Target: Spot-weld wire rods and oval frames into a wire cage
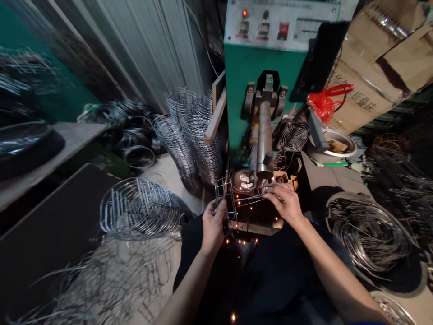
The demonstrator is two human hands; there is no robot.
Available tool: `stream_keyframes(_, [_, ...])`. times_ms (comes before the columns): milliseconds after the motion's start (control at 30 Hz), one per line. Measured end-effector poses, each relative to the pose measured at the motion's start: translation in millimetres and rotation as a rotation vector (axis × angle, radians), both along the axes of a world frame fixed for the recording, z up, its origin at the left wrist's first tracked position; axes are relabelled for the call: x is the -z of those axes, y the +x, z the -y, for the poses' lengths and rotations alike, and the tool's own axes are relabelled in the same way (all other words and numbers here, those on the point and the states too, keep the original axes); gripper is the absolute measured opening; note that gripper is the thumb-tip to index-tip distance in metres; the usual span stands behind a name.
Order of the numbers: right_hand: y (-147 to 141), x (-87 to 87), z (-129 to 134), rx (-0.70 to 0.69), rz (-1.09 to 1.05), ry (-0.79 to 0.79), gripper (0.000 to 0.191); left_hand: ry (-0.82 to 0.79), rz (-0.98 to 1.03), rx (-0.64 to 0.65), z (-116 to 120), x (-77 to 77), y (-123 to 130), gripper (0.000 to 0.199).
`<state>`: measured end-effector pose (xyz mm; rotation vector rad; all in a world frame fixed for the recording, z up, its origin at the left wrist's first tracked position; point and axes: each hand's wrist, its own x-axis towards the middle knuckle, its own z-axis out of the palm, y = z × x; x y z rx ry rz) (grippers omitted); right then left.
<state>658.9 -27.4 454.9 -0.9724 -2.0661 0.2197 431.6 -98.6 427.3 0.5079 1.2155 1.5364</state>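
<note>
My left hand (214,222) is closed on the left end of a small wire frame (232,204), thumb and fingers pinching its bars. The fingers of my right hand (284,202) are pinched together at the frame's right end, close under the welder's metal electrode arm (264,140). What exactly lies between my right fingertips is partly hidden, but a wire of the frame runs into them. Orange sparks are scattered below the frame and over my dark clothing. Behind stands the green spot welding machine (243,81) with a red light lit on its panel.
Tall stacks of wire rings (199,140) stand left of the machine, with a pile of wire grilles (140,210) nearer. Loose wires litter the floor at lower left. At right sit a tub of wire pieces (368,234), a metal bowl (350,143) and cardboard boxes (358,76).
</note>
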Motion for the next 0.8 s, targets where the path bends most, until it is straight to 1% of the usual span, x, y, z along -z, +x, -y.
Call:
stream_keyframes(100, [2,-1.2,-5,-0.003,-0.022,-0.020,0.014,0.012,-0.042,0.048,-7,-1.6,-4,0.048])
stream_keyframes(233, [-1,3.7,-14,0.029,-0.038,0.001,0.017,0.034,-0.074,0.102,-19,-5.8,-9,0.046])
stream_keyframes(333, [-5,6.6,-20,0.035,-0.032,0.013,0.018,0.032,-0.085,0.101,-26,-8.3,-11,0.045])
stream_keyframes(400, [-5,4.7,-21,0.049,-0.023,0.022,0.018,0.027,-0.076,0.093,-28,-8.9,-11,0.046])
stream_keyframes(500, [3,-5.0,-13,0.082,-0.006,0.026,0.019,0.021,-0.077,0.101,-24,-8.4,-9,0.047])
stream_keyframes(600, [27,-14.5,12,0.168,-0.029,0.008,0.020,0.002,-0.088,0.112,-4,-12.0,-5,0.046])
stream_keyframes(667, [51,-14.7,32,0.282,-0.071,-0.019,0.023,-0.006,-0.111,0.143,18,-23.7,-9,0.047])
stream_keyframes(700, [64,-12.3,40,0.358,-0.090,-0.030,0.026,-0.010,-0.132,0.159,31,-33.7,-15,0.048])
stream_keyframes(733, [76,-8.3,47,0.431,-0.097,-0.058,0.030,-0.014,-0.159,0.152,44,-46.4,-24,0.049])
stream_keyframes(767, [87,-3.1,51,0.514,-0.075,-0.112,0.036,-0.020,-0.191,0.114,58,-61.5,-38,0.050])
stream_keyframes(800, [96,2.9,53,0.583,-0.048,-0.186,0.044,-0.023,-0.233,0.030,74,-78.5,-56,0.051])
